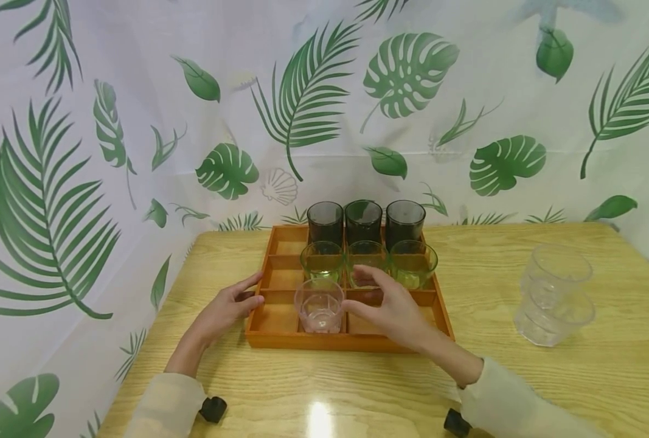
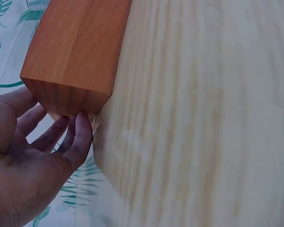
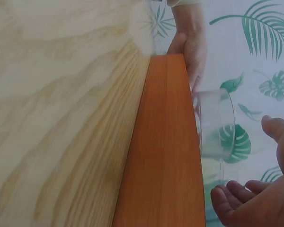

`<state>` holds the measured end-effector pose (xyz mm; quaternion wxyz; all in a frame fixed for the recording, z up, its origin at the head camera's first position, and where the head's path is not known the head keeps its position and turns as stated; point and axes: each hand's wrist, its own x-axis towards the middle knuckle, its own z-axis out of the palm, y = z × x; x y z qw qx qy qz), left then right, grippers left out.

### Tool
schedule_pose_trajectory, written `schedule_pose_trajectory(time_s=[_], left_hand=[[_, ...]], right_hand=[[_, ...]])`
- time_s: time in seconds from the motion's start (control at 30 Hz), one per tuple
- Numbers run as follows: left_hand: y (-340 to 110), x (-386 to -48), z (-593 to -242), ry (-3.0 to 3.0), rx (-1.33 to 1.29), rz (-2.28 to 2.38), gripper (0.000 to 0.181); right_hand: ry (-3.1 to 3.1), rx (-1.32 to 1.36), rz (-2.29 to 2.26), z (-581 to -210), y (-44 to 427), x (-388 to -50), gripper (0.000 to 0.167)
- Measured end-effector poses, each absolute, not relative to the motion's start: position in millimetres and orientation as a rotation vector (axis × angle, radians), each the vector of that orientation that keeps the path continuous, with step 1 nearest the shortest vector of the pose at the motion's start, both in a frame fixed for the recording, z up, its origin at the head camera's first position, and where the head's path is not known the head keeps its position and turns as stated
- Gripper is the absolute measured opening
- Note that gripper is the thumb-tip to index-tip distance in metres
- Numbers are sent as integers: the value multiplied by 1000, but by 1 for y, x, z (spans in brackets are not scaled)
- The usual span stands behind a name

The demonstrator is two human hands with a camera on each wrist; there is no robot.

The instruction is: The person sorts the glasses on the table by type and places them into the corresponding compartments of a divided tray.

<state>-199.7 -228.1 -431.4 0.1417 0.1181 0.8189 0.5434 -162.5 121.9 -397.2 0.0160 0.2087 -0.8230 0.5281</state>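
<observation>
A wooden tray point(image 1: 280, 340) with compartments holds several glasses. In the head view, three dark glasses point(image 1: 325, 224) stand in its back row and three green glasses point(image 1: 413, 265) in the middle row. One clear glass point(image 1: 320, 307) stands in the front row. My left hand point(image 1: 220, 316) rests its fingertips against the tray's left side; the left wrist view shows those fingers point(image 2: 83, 130) at the wooden end. My right hand point(image 1: 392, 307) hovers over the front right compartments, thumb close to the clear glass. In the right wrist view its spread fingers point(image 3: 222, 203) hold nothing.
Two more clear glasses point(image 1: 554, 304), seemingly stacked, are on the wooden table point(image 1: 488, 274) to the right of the tray. A white cloth point(image 1: 313, 79) printed with green leaves hangs behind and to the left.
</observation>
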Motion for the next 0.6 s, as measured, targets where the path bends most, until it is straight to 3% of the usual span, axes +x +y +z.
schedule_pose_trajectory(time_s=[0.27, 0.6], left_hand=[[-229, -200, -431, 2387, 335, 1539, 67], [-230, -201, -433, 2378, 345, 1549, 66]], right_hand=[[-2522, 588, 1635, -388, 164, -166, 59], [-2534, 505, 1510, -373, 219, -167, 60]])
